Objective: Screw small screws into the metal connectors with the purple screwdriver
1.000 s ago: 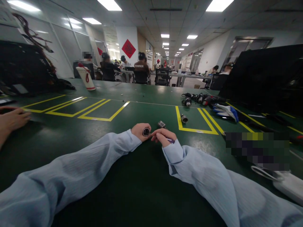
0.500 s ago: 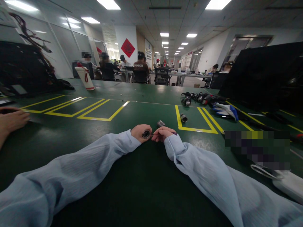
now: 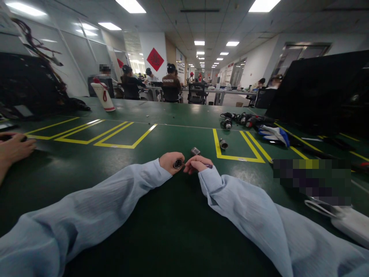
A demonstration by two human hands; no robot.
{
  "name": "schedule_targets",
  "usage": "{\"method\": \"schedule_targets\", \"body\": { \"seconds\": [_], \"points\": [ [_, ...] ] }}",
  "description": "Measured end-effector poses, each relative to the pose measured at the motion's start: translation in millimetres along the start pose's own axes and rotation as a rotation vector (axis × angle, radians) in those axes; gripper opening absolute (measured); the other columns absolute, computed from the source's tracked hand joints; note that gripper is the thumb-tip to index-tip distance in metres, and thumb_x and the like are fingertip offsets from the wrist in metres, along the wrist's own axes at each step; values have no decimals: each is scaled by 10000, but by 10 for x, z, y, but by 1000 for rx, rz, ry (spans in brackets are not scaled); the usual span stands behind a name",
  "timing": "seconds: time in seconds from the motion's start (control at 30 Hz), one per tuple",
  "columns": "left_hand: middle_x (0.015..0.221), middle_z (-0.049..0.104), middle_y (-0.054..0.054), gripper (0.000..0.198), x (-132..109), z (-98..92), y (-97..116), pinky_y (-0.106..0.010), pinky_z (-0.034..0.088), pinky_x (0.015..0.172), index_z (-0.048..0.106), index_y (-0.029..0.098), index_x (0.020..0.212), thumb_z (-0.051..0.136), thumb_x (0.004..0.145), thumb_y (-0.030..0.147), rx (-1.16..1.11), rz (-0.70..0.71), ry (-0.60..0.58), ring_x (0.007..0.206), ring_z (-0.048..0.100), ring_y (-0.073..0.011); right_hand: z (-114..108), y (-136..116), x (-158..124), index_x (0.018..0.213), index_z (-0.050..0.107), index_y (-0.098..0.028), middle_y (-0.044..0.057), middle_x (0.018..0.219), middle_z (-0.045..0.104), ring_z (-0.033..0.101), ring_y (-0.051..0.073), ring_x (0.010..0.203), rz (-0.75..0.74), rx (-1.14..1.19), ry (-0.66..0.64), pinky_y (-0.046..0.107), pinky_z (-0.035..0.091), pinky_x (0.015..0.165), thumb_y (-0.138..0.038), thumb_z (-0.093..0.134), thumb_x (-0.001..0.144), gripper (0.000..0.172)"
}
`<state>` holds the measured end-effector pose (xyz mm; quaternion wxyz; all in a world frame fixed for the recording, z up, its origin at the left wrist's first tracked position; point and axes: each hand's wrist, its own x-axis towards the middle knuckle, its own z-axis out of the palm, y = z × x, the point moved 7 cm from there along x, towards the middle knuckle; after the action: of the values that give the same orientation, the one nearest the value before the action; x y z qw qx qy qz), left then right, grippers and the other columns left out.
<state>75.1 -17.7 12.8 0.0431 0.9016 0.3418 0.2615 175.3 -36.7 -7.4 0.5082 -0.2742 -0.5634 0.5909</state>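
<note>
My left hand (image 3: 169, 162) is closed around a round metal connector shell (image 3: 178, 164), its dark open end facing me. Just to the right, my right hand (image 3: 197, 164) pinches a slim screwdriver (image 3: 210, 166); its purple handle end sticks out behind the hand. The tip lies close to the shell's open end, and whether it touches cannot be made out. Beyond my right hand lies a second metal shell (image 3: 195, 151) on the green table. A third metal shell (image 3: 223, 144) rests inside a yellow-taped box farther right.
Black cylindrical parts with cables (image 3: 227, 122) lie at the back right, beside a blue and white glove (image 3: 273, 134). A dark monitor (image 3: 319, 88) stands on the right. A white cup (image 3: 103, 96) stands back left. Another person's hand (image 3: 15, 146) is at the left edge.
My right hand has drawn slightly back and turned, so less of the screwdriver's shaft shows between the hands and more of its purple end. My left hand stays in place.
</note>
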Motion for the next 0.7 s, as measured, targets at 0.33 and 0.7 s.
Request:
{"method": "schedule_targets", "body": {
  "seconds": [0.33,0.7],
  "points": [
    [533,503,21,123,3,-22,-4,-186,373,481,484,162,583,527,633,266,-220,-4,27,484,465,-85,14,12,11,592,595,-143,19,528,649,555,111,450,116,179,-26,246,427,499,-172,505,611,96],
    [585,511,12,69,-21,-78,131,-196,375,521,499,171,639,486,671,231,-48,13,18,548,484,-101,-10,36,15,597,598,-150,-3,509,637,533,94,421,56,62,24,227,424,463,-197,503,624,110]
  ]
}}
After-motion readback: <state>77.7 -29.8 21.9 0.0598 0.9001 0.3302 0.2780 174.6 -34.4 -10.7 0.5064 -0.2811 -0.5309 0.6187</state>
